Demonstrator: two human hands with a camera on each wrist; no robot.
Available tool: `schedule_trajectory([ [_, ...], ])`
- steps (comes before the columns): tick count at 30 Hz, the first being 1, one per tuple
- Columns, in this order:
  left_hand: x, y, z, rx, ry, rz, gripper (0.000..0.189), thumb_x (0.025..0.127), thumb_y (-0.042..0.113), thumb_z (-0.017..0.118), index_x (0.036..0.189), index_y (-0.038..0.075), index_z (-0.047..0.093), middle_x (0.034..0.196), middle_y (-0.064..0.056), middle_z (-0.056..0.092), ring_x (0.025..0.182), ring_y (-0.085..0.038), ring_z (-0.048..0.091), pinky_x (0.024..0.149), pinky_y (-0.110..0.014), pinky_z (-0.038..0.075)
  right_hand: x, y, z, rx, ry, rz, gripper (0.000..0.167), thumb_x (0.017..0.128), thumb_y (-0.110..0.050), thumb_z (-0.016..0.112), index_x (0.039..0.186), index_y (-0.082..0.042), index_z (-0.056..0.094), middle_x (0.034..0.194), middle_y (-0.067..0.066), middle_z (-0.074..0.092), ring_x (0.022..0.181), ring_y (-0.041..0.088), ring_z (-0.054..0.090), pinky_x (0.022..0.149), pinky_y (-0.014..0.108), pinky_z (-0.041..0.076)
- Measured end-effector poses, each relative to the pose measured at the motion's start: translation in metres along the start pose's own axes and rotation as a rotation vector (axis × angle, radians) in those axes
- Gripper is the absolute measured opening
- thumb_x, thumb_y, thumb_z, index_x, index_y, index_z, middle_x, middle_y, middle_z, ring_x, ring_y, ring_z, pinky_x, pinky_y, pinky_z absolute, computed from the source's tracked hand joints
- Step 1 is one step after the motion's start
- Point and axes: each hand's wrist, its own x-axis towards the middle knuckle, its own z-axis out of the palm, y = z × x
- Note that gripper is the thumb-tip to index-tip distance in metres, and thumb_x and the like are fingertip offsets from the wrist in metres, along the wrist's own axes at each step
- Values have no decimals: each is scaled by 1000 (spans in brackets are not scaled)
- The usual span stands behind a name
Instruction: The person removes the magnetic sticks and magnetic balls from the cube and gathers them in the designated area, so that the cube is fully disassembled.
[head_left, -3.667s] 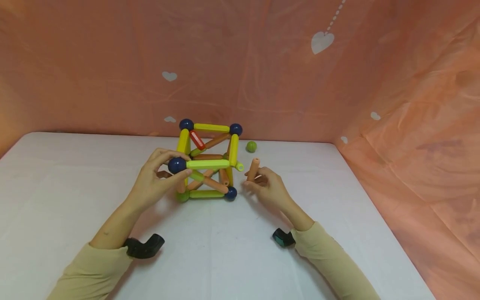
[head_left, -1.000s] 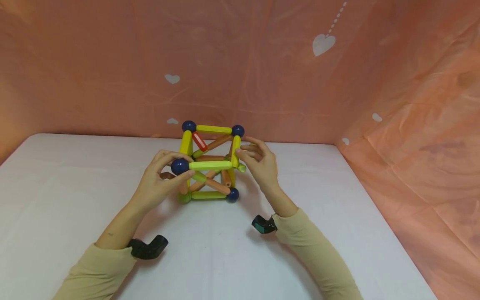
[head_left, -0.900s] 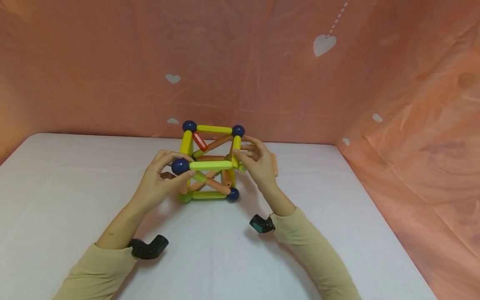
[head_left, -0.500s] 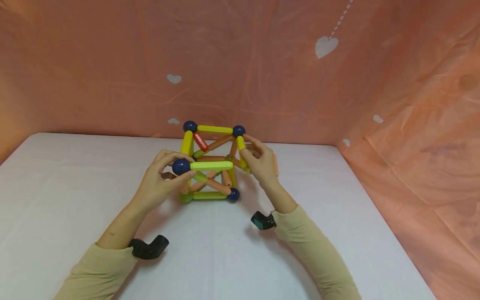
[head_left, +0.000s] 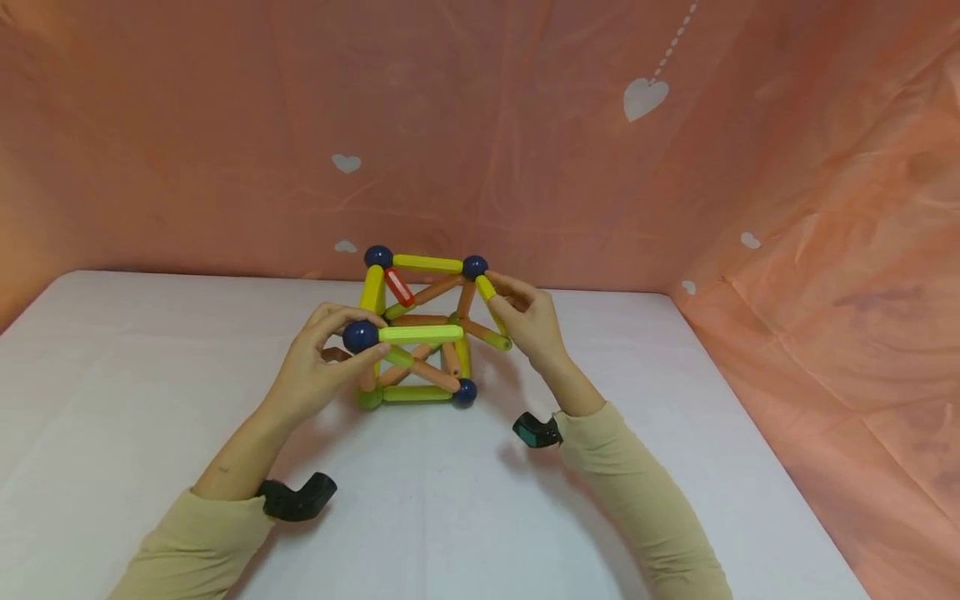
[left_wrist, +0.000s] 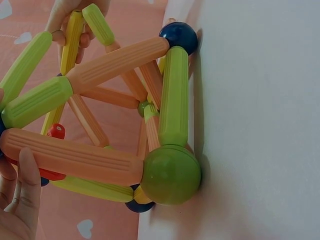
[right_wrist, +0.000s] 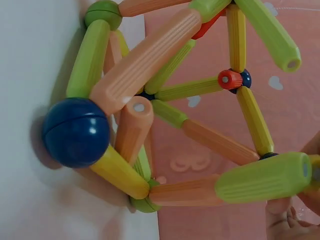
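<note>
A cage of magnetic sticks and balls stands on the white table. My left hand (head_left: 311, 350) pinches the dark blue ball (head_left: 361, 336) at its upper front-left corner. From that ball a lime stick (head_left: 422, 334) reaches right, its magnetic end free in the right wrist view. My right hand (head_left: 534, 329) pinches a yellow stick (head_left: 487, 288) hanging from the blue back-right ball (head_left: 475, 267). Beneath it, an orange-and-lime diagonal (head_left: 486, 335) slants out to the right, its tip close to the yellow stick's lower end. A red stick (head_left: 399, 287) leans inside the cage.
The cage rests on balls, among them a green one (left_wrist: 171, 175) and a blue one (head_left: 464, 392). White cloth covers the table (head_left: 420, 500). A pinkish-orange curtain (head_left: 480, 125) hangs behind and along the right.
My right hand released an orange stick to the right, now hidden, and took the yellow stick. It swung that stick's lower end right, off the lime stick's end. My left hand stayed on its ball.
</note>
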Motion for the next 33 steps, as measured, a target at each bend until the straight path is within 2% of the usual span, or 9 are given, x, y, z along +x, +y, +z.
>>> schedule_trajectory([
  [4, 0, -1, 1, -2, 1, 2, 29, 87, 17, 71, 114, 8, 64, 111, -5, 47, 99, -13, 44, 68, -17, 44, 2, 3, 0, -17, -1, -48, 41, 91, -9, 56, 131, -10, 59, 122, 12, 63, 94, 19, 56, 74, 24, 46],
  [9, 1, -2, 1, 1, 2, 12, 28, 87, 16, 71, 114, 8, 64, 111, -5, 47, 98, -12, 44, 68, -16, 44, 1, 5, -4, -9, -27, -39, 39, 92, -10, 52, 130, -11, 60, 134, 7, 58, 113, 21, 55, 91, 32, 47],
  [11, 1, -2, 0, 2, 1, 12, 28, 88, 16, 71, 114, 8, 63, 110, -4, 47, 97, -12, 45, 68, -16, 44, 1, 4, -6, -12, -34, -21, 38, 93, -11, 50, 129, -12, 61, 133, 7, 59, 103, 19, 56, 81, 27, 47],
  [15, 2, -3, 0, 2, 4, 15, 28, 88, 16, 71, 114, 8, 63, 109, -4, 47, 97, -11, 46, 68, -16, 44, 4, 3, -6, -8, -23, -11, 40, 93, -11, 44, 128, -12, 62, 120, 13, 63, 79, 17, 50, 60, 20, 37],
  [17, 2, -3, 0, 0, 5, 17, 28, 88, 16, 71, 114, 8, 64, 109, -4, 47, 97, -11, 46, 68, -16, 44, 5, 2, -5, -12, -5, -22, 41, 94, -11, 40, 129, -12, 61, 117, 15, 64, 79, 18, 51, 60, 20, 39],
  [19, 3, -3, 0, -2, 3, 18, 28, 88, 15, 71, 113, 8, 63, 110, -4, 47, 97, -11, 46, 68, -16, 45, 4, 1, -5, -6, 8, -31, 42, 95, -11, 38, 131, -11, 60, 117, 16, 61, 89, 21, 54, 68, 21, 42],
  [24, 3, -4, 0, 2, 2, 16, 28, 88, 16, 71, 114, 8, 63, 111, -4, 47, 98, -11, 46, 69, -17, 44, 0, 4, -7, 54, 26, -13, 39, 98, -10, 40, 133, -8, 57, 117, 13, 57, 87, 28, 51, 69, 21, 42],
  [28, 3, -4, 0, 1, 5, 18, 28, 87, 16, 71, 114, 8, 63, 111, -4, 47, 97, -11, 46, 68, -17, 44, -2, 13, -11, 124, 43, -7, 35, 100, -7, 44, 133, -4, 55, 113, 13, 59, 83, 21, 56, 66, 18, 43],
  [33, 5, -5, 0, -2, 0, 16, 27, 88, 16, 71, 113, 8, 63, 109, -3, 47, 98, -12, 46, 68, -17, 45, -8, 21, -16, 201, 26, -34, 31, 100, -4, 46, 128, 3, 57, 105, 24, 61, 76, 10, 58, 68, 19, 46],
])
